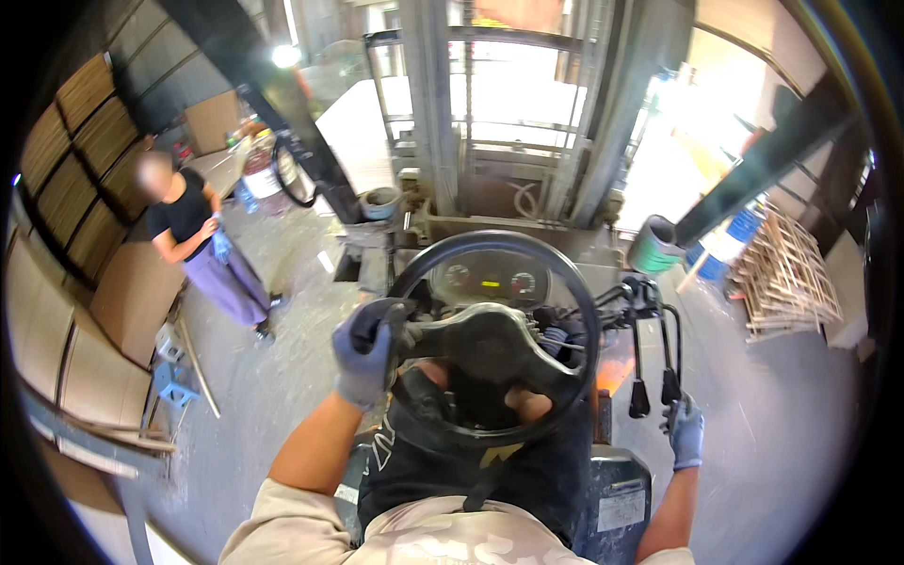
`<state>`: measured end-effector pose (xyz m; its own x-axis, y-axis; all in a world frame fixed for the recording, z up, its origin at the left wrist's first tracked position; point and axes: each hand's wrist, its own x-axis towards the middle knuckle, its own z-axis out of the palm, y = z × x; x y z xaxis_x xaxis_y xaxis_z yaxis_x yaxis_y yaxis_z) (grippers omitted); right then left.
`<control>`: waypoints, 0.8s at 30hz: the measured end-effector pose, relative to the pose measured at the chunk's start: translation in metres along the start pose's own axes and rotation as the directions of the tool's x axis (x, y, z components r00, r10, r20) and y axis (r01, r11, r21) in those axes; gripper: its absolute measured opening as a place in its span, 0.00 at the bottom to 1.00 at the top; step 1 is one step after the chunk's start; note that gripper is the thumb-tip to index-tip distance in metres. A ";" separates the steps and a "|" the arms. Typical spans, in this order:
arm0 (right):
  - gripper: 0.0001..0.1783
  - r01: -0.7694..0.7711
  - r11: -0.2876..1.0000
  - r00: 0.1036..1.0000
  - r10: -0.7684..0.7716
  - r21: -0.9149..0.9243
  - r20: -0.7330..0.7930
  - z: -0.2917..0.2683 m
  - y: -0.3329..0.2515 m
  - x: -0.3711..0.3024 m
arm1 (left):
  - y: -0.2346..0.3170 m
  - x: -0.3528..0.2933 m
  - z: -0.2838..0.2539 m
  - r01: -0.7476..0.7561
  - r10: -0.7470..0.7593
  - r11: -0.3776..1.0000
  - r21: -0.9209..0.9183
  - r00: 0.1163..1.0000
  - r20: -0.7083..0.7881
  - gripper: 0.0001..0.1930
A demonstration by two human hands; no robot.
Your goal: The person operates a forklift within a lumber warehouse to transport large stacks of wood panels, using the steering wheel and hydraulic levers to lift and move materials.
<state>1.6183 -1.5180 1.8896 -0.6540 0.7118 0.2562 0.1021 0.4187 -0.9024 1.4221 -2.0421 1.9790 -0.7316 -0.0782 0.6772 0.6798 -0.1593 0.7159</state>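
I sit at a forklift's controls with a black steering wheel (491,237) in front of me. My left hand (363,350), in a grey-blue work glove, is closed around the left side of the wheel. Two black-knobbed levers stand to the right of the wheel. Gloved in the same way, my right hand (686,431) has its fingers curled at the knob of the outer control lever (670,386). The inner lever (639,397) is apart from the hand. Behind the wheel is a dashboard (490,281) with round gauges and a small lit display.
Ahead rises the forklift mast (431,113). A person (193,221) in a black top and blue gloves stands on the floor to the left, near stacked boards (71,179) and a blue stool (173,384). Wooden frames (786,273) are piled at the right, beyond a green can (654,247).
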 end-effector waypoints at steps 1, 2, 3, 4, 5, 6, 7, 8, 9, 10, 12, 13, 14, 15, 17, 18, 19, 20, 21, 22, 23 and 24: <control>0.18 0.006 1.000 1.000 -0.006 -0.010 -0.026 0.006 0.000 -0.001 | -0.010 -0.003 -0.007 -0.087 0.091 0.992 0.091 0.995 -0.034 0.11; 0.18 -0.028 1.000 0.999 0.028 -0.013 -0.024 0.015 -0.011 -0.003 | -0.007 -0.006 -0.013 -0.030 0.028 0.994 -0.106 0.999 -0.015 0.12; 0.19 0.011 0.995 1.000 -0.013 -0.101 -0.021 0.015 -0.016 -0.007 | 0.001 -0.008 -0.010 -0.045 0.043 0.999 -0.021 0.996 -0.082 0.12; 0.21 0.033 0.985 0.999 -0.038 -0.171 -0.027 0.014 -0.012 -0.001 | 0.006 -0.004 -0.007 -0.076 0.075 0.994 -0.073 0.997 -0.012 0.11; 0.22 0.042 0.976 0.997 -0.054 -0.213 -0.048 0.012 -0.006 0.001 | 0.011 -0.001 0.003 -0.088 0.085 0.988 -0.128 0.996 -0.023 0.10; 0.22 0.034 0.974 0.999 -0.041 -0.223 -0.025 0.011 -0.021 0.001 | 0.018 0.000 0.004 -0.076 0.075 0.996 -0.049 0.997 -0.023 0.11; 0.21 0.043 0.972 0.998 -0.054 -0.230 -0.038 0.009 -0.017 0.001 | 0.014 0.002 0.006 -0.094 0.091 0.994 -0.064 0.995 -0.037 0.11; 0.21 0.055 0.968 0.997 -0.067 -0.244 -0.042 0.008 -0.019 0.000 | 0.011 0.004 0.007 -0.106 0.101 0.992 -0.075 0.993 -0.060 0.11; 0.21 0.039 0.969 0.998 -0.052 -0.244 -0.046 0.007 -0.023 -0.001 | 0.013 0.005 0.008 -0.077 0.073 0.994 -0.083 0.996 -0.045 0.11; 0.20 0.025 0.969 0.998 -0.037 -0.244 -0.048 0.006 -0.029 -0.002 | 0.016 0.007 0.011 -0.062 0.058 0.996 -0.070 0.997 -0.060 0.11; 0.20 0.003 0.968 0.999 -0.015 -0.253 -0.043 0.003 -0.035 -0.004 | 0.021 0.008 0.014 -0.025 0.021 0.999 -0.041 0.995 -0.098 0.11; 0.20 -0.003 0.966 0.999 -0.007 -0.258 -0.041 0.002 -0.033 -0.002 | 0.022 0.010 0.016 -0.027 0.022 0.998 -0.051 0.996 -0.089 0.11; 0.20 -0.004 0.964 0.999 -0.006 -0.266 -0.035 0.002 -0.036 -0.001 | 0.023 0.012 0.015 -0.017 0.013 0.999 -0.047 0.997 -0.080 0.11; 0.20 0.025 0.957 0.997 -0.046 -0.288 -0.065 0.002 -0.041 -0.001 | 0.023 0.013 0.013 -0.008 0.005 0.999 -0.043 0.997 -0.073 0.11; 0.20 0.085 0.939 0.984 -0.131 -0.335 -0.117 0.005 -0.052 -0.004 | 0.024 0.016 0.012 0.002 -0.005 0.999 -0.052 0.998 -0.066 0.12; 0.21 0.240 0.877 0.920 -0.342 -0.416 -0.191 0.010 -0.063 -0.007 | 0.025 0.017 0.011 0.003 -0.007 0.998 -0.061 0.997 -0.076 0.12; 0.22 0.376 0.782 0.810 -0.538 -0.498 -0.233 0.017 -0.075 -0.014 | 0.027 0.016 0.009 0.008 -0.014 0.998 -0.059 0.996 -0.092 0.12; 0.23 0.490 0.654 0.657 -0.712 -0.576 -0.249 0.019 -0.088 -0.021 | 0.024 0.017 0.013 -0.073 0.071 0.997 -0.011 0.991 -0.115 0.11; 0.24 0.643 0.569 0.610 -0.785 -0.512 -0.106 0.015 -0.101 -0.032 | 0.017 0.020 0.012 -0.087 0.074 0.992 -0.090 0.987 -0.146 0.11; 0.24 0.776 0.434 0.483 -0.876 -0.458 -0.011 0.015 -0.106 -0.033 | 0.012 0.022 0.012 -0.110 0.080 0.980 -0.167 0.981 -0.174 0.11; 0.24 0.786 0.438 0.504 -0.863 -0.437 0.042 0.015 -0.104 -0.030 | 0.018 0.024 0.017 -0.080 0.068 0.992 -0.093 0.990 -0.124 0.11; 0.24 0.796 0.443 0.522 -0.847 -0.412 0.098 0.020 -0.105 -0.026 | 0.025 0.027 0.020 -0.049 0.048 0.999 -0.012 0.996 -0.078 0.11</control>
<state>1.6100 -1.5917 1.9703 -0.5015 -0.0387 0.8643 -0.1667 0.9846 -0.0526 1.4210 -2.0289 2.0186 -0.7002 -0.1622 0.6953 0.7139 -0.1673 0.6799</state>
